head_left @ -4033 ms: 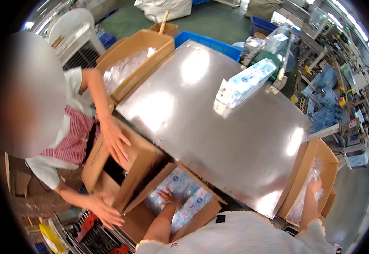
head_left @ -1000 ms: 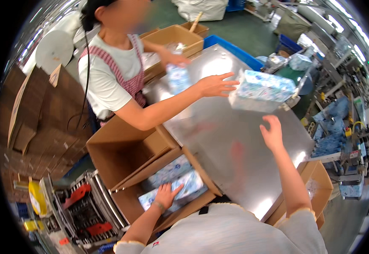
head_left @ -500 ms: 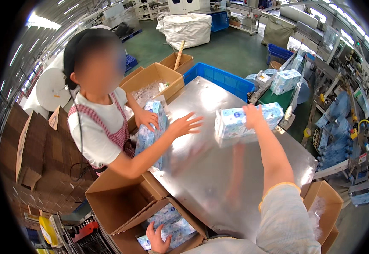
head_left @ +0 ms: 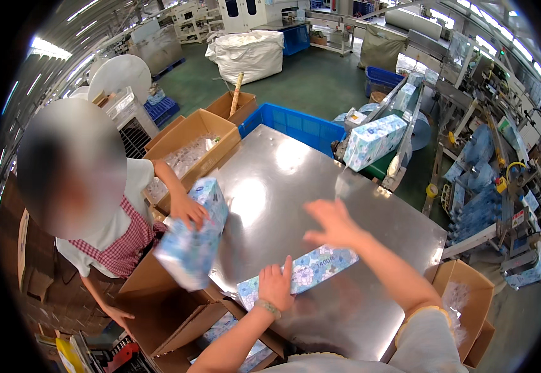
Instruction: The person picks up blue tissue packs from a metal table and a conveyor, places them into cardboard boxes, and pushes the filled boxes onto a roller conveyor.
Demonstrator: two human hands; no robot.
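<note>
A long tissue pack (head_left: 323, 267) in blue floral wrap lies on the metal table near its front edge. My left hand (head_left: 275, 287) grips its left part, fingers bent over the far side. Above the pack's right end, my right hand (head_left: 334, 229) hangs empty with fingers spread, slightly blurred. Below my left forearm, an open carton (head_left: 186, 329) holds several similar packs (head_left: 249, 357). At left, a co-worker's hand (head_left: 191, 213) holds another floral pack (head_left: 196, 242), tilted over the table's left edge; their other hand (head_left: 120, 317) is at the carton's side.
A conveyor (head_left: 401, 146) at the far right carries a floral pack (head_left: 376, 142) at its near end. Beyond the table (head_left: 295, 168) stands a blue crate (head_left: 292, 127). Cartons (head_left: 190, 140) line the left side; another carton (head_left: 469, 298) stands at right.
The pack has come from the far right to the table's front, and my right hand has let go. My left hand has left the carton for the pack. The co-worker's pack has moved toward the carton.
</note>
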